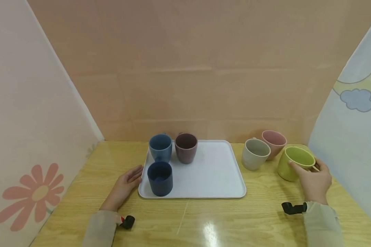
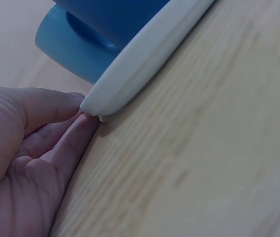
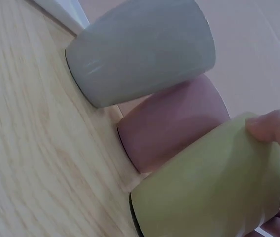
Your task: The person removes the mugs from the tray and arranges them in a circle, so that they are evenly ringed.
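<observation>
At the right, my right hand [image 1: 316,180] grips a yellow-green mug [image 1: 289,168], its thumb on the near side by the rim and its fingers around the handle side. Whether the mug's base touches the table is unclear. Beside it stand a pink mug [image 3: 174,123] and a pale grey mug [image 3: 140,49], both upright. Over at the left, my left hand [image 1: 123,187] holds the edge of a white tray [image 1: 210,178]; the left wrist view has the thumb against the rim and fingertips under it. A navy cup [image 1: 160,183], a blue mug [image 1: 160,145] and a brown-purple mug [image 1: 186,151] occupy the tray's left part.
The wooden table [image 1: 154,223] meets a tan backdrop [image 1: 191,85] just behind the tray and mugs. Printed side panels flank it, one with a pink flower [image 1: 34,195], the other with a blue cloud [image 1: 357,100].
</observation>
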The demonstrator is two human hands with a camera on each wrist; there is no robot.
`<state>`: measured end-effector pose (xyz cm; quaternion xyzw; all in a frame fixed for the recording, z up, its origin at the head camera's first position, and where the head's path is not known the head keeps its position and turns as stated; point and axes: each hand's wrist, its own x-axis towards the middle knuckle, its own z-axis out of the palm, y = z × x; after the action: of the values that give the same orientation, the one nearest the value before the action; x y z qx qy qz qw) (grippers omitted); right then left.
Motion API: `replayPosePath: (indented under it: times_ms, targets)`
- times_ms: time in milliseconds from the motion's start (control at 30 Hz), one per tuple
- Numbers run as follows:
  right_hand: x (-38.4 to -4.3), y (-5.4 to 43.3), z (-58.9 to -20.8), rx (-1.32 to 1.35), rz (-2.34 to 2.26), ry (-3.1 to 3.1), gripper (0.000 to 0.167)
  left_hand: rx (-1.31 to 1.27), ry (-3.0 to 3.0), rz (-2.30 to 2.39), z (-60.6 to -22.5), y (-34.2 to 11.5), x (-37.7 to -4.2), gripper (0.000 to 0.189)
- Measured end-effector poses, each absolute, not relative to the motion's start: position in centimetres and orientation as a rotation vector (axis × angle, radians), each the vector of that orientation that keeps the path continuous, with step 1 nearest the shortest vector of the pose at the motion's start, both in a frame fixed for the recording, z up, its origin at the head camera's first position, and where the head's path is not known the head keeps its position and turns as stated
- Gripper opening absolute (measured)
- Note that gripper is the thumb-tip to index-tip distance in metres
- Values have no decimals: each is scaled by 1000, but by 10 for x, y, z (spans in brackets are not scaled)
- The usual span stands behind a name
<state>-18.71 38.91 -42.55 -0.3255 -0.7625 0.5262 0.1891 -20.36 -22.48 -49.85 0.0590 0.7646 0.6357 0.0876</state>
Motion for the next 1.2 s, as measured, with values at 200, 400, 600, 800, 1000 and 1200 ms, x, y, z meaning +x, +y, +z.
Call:
replayPosePath:
  times_ms: [200, 400, 600, 800, 1000, 1200]
  targets:
    - [-189, 387, -425, -870, 1503, -2154, 99, 191, 2282, 1890, -498, -226, -204, 60]
    - [-190, 387, -429, -813, 1477, -2212, 98, 201, 2271, 1909, -500, -227, -203, 61]
    - [-187, 381, -426, -727, 1421, -2263, 103, 199, 2274, 1899, -500, -226, -203, 60]
    - [-179, 355, -399, -569, 1154, -2097, 75, 203, 2280, 1892, -496, -227, -206, 60]
    - [-175, 313, -383, -230, 1120, -2018, 32, 203, 2278, 1882, -496, -228, -208, 60]
    - [-171, 274, -384, 100, 1176, -2093, 19, 205, 2253, 1907, -499, -228, -205, 61]
